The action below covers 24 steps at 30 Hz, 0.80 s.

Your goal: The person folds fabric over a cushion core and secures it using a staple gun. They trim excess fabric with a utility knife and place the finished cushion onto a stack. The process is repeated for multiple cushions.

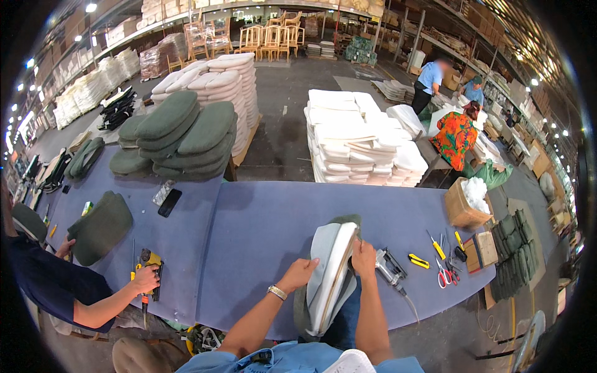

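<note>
A chair seat cushion [333, 273] stands on edge before me at the table's front edge, its white padding and a thin brown board edge showing between flaps of grey-green fabric [322, 241]. My left hand [300, 273] is closed on the fabric at the cushion's left side. At its upper right side, my right hand [363, 257] is closed on the cover's edge; its fingertips are partly hidden. Just right of that hand lies a silver staple gun [390, 267] with an air hose.
Right on the blue table [261, 230] lie a yellow utility knife [418, 261], red-handled scissors [443, 277] and a box of white stuffing [467, 204]. At left, a co-worker's hand [147, 278] holds a yellow staple gun. Green cushions [186, 137] are stacked behind; white pads [354, 137] stand beyond.
</note>
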Each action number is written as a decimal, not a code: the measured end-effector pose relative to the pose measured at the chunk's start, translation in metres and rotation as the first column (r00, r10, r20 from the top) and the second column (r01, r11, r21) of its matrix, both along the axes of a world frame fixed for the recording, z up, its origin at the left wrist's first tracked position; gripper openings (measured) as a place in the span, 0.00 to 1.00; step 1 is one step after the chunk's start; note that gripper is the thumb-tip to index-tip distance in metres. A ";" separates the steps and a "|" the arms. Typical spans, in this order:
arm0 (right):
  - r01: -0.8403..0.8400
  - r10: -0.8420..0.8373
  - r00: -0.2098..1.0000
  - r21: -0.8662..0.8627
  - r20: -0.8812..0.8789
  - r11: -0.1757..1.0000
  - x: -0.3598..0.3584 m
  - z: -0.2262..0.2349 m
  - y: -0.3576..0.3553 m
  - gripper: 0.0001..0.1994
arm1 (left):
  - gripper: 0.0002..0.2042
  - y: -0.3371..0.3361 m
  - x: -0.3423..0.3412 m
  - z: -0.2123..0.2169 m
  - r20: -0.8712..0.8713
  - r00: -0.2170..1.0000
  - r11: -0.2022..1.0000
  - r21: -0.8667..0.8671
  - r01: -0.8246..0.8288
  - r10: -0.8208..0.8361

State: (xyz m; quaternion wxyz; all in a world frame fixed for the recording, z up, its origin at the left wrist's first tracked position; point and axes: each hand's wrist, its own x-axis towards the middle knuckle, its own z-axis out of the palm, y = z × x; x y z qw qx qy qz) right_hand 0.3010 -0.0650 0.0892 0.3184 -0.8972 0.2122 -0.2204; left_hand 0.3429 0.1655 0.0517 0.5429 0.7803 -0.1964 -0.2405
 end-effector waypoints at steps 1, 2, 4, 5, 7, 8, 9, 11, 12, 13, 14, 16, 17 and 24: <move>0.018 -0.018 1.000 0.023 -0.019 1.000 -0.003 -0.003 -0.004 0.22 | 0.30 -0.001 -0.001 -0.001 0.078 0.997 1.000 0.025 -0.014 0.012; 0.036 -0.034 0.998 0.045 -0.048 0.998 -0.009 -0.005 -0.006 0.22 | 0.29 -0.003 0.002 0.001 0.141 0.990 0.994 0.112 -0.016 0.000; 0.031 -0.028 0.997 0.046 -0.066 0.998 -0.019 -0.010 -0.015 0.22 | 0.28 -0.012 0.018 0.004 0.256 0.965 0.960 0.279 -0.025 -0.049; 0.028 -0.025 0.997 0.041 -0.068 0.999 -0.021 -0.009 -0.020 0.23 | 0.28 -0.016 0.023 -0.001 0.192 0.981 0.985 0.171 0.002 -0.035; 0.060 -0.057 0.997 0.068 -0.050 0.996 -0.032 -0.013 -0.025 0.25 | 0.28 -0.023 0.030 -0.005 0.062 0.997 0.997 -0.060 0.041 -0.037; 0.085 -0.081 0.996 0.081 -0.047 0.993 -0.039 -0.022 -0.029 0.25 | 0.30 -0.025 0.024 -0.005 -0.047 0.995 0.996 0.026 0.089 -0.088; 0.099 -0.097 0.995 0.098 -0.023 0.990 -0.039 -0.028 -0.032 0.26 | 0.30 -0.029 0.018 -0.017 -0.045 0.991 0.990 0.069 0.126 -0.123; 0.161 -0.161 0.987 0.148 -0.014 0.976 -0.038 -0.044 -0.039 0.26 | 0.31 -0.030 0.004 -0.056 -0.051 0.982 0.968 0.162 0.190 -0.184; 0.224 -0.223 0.975 0.155 -0.026 0.962 -0.046 -0.047 -0.047 0.25 | 0.32 -0.040 -0.004 -0.047 -0.010 0.971 0.944 0.230 0.236 -0.240; 0.266 -0.264 0.964 0.166 -0.035 0.950 -0.049 -0.050 -0.048 0.25 | 0.34 -0.045 -0.013 -0.034 0.032 0.960 0.918 0.303 0.255 -0.277; 0.269 -0.268 0.963 0.152 -0.029 0.951 -0.050 -0.056 -0.052 0.24 | 0.33 -0.048 -0.020 -0.037 0.146 0.932 0.914 0.295 0.278 -0.331; 0.280 -0.285 0.959 0.194 -0.002 0.940 -0.054 -0.066 -0.061 0.24 | 0.32 -0.059 -0.030 -0.014 0.202 0.921 0.905 0.343 0.253 -0.334; 0.282 -0.291 0.957 0.215 0.010 0.935 -0.056 -0.070 -0.064 0.24 | 0.31 -0.060 -0.037 -0.002 0.229 0.914 0.900 0.367 0.238 -0.335; 0.212 -0.240 0.965 0.220 0.108 0.952 -0.051 -0.058 -0.061 0.26 | 0.27 -0.043 -0.050 0.012 0.453 0.870 0.952 0.300 0.056 -0.193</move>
